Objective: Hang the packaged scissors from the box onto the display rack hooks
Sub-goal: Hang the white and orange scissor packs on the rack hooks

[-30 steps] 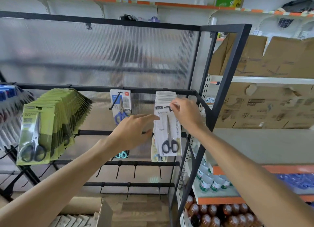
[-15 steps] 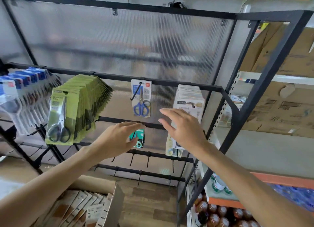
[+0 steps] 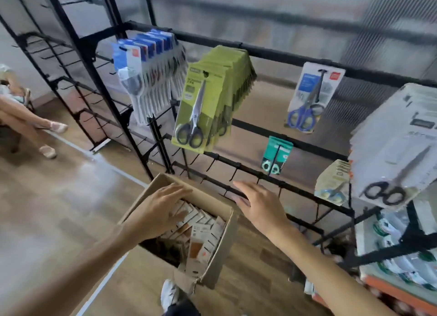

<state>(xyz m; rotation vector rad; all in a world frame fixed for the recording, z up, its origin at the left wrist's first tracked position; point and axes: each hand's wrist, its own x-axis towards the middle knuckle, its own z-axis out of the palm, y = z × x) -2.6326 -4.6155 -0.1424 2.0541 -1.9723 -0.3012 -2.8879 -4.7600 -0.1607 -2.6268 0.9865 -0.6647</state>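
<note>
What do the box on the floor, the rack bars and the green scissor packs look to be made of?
Box: brown corrugated cardboard, matte, with a frayed lower corner and bent flaps.
Rack bars: probably metal with a black, slightly glossy coating; thin, rigid, with clipped-on hooks.
Green scissor packs: likely printed card, perhaps under a clear plastic blister; blur leaves that open. The blades look like bright steel, the handles like black plastic.

Wooden floor, bearing an open cardboard box of packaged scissors and the black display rack, hung with scissor packs.
</note>
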